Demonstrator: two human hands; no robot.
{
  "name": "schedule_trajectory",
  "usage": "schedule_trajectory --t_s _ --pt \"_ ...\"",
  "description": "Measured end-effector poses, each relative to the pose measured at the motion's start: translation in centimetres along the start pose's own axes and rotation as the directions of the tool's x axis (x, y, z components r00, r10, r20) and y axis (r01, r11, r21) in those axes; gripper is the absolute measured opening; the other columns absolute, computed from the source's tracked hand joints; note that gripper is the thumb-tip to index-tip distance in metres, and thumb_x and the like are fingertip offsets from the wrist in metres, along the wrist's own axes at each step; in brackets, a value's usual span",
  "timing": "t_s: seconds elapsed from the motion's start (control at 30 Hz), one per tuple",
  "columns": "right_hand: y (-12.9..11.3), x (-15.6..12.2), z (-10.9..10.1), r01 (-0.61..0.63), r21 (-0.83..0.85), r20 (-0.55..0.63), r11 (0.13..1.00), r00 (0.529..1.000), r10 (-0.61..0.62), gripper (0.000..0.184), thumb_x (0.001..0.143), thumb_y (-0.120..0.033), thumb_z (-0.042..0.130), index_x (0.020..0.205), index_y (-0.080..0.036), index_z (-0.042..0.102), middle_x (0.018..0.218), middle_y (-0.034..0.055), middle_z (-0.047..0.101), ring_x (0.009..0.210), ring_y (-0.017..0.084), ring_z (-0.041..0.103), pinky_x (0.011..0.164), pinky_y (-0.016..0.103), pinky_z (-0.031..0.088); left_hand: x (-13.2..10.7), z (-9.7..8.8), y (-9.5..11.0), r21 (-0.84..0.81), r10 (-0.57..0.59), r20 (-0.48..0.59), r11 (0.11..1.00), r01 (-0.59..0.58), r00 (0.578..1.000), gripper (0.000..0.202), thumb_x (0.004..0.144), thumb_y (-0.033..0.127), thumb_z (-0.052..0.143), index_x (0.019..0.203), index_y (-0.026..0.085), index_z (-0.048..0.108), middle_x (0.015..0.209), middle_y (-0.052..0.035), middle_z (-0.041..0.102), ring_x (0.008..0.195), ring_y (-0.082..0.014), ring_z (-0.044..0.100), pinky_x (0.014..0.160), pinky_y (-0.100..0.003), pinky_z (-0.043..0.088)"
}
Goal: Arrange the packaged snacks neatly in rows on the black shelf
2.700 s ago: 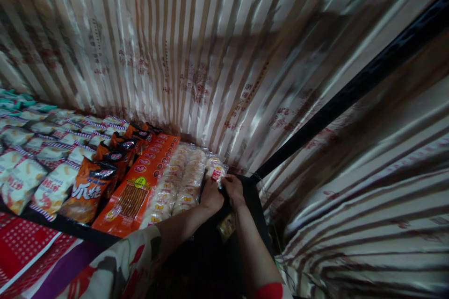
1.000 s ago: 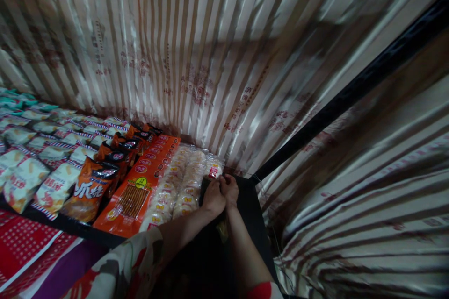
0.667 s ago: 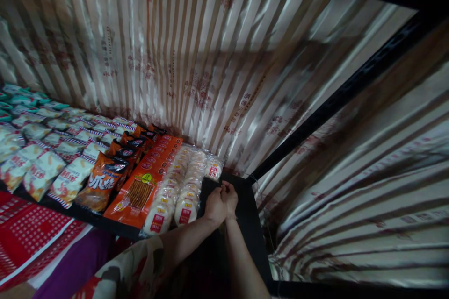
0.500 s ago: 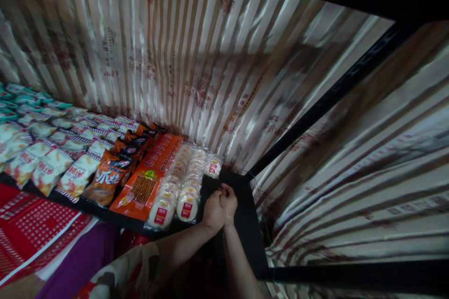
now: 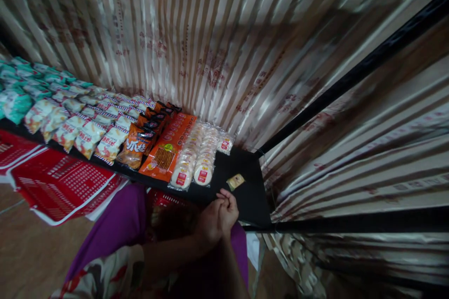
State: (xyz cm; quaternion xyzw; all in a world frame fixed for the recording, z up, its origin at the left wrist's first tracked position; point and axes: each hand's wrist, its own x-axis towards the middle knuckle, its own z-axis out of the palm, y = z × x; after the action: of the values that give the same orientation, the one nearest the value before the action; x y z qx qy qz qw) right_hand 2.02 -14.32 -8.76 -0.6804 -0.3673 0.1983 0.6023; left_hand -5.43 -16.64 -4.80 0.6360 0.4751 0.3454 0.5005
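At the near edge of the shelf (image 5: 253,203), the left hand (image 5: 209,219) and right hand (image 5: 229,212) meet, fingers curled; I can't tell if anything's tucked between. Just beyond, on the shelf, lies a packet (image 5: 235,181), print unreadable from here. The shelf partly hides a basket (image 5: 89,180) underneath.

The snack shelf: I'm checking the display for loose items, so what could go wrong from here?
1. The left hand and right hand are together close to the small yellow packet; a forward brush could push it askew on the black shelf.
2. The front white snack bags reach the shelf's front edge, so a bump might tip one toward the red basket below.
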Motion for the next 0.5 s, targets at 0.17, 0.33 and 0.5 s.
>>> schedule_trajectory --t_s 0.17,0.33,0.5 --pt "2.6 -4.4 -0.5 0.081 -0.010 0.123 0.997 0.989 -0.079 0.021 0.076 -0.034 0.045 0.075 -0.024 0.063 0.091 0.0088 0.065 0.069 0.018 0.064 0.066 0.034 0.051 -4.2 -1.1 -3.5 0.030 -0.058 0.026 0.998 0.058 0.998 0.036 0.086 0.014 0.035 0.114 0.017 0.057 0.118 -0.0096 0.063 0.110 -0.0182 0.058 0.101 -0.030 0.041" --pt "4.5 -7.7 0.4 0.036 -0.164 0.352 0.986 0.936 0.024 0.018 0.068 -0.030 0.048 0.073 -0.026 0.065 0.084 0.0087 0.068 0.084 0.023 0.064 0.079 0.036 0.048 -6.3 -3.0 -7.2 0.118 -0.215 0.063 0.971 0.207 0.975 0.042 0.082 0.008 0.038 0.120 0.017 0.052 0.115 -0.0101 0.064 0.104 -0.0186 0.061 0.095 -0.030 0.044" --pt "6.2 -11.0 3.6 -0.012 -0.383 0.612 0.924 0.745 0.263 0.026 0.075 -0.025 0.041 0.081 -0.024 0.067 0.092 0.0104 0.070 0.087 0.022 0.064 0.079 0.030 0.047 -7.1 -6.3 -10.3 0.267 -0.371 0.130 0.906 0.328 0.920 0.052 0.080 0.002 0.037 0.130 0.018 0.041 0.117 -0.0076 0.065 0.103 -0.0141 0.062 0.088 -0.022 0.046"
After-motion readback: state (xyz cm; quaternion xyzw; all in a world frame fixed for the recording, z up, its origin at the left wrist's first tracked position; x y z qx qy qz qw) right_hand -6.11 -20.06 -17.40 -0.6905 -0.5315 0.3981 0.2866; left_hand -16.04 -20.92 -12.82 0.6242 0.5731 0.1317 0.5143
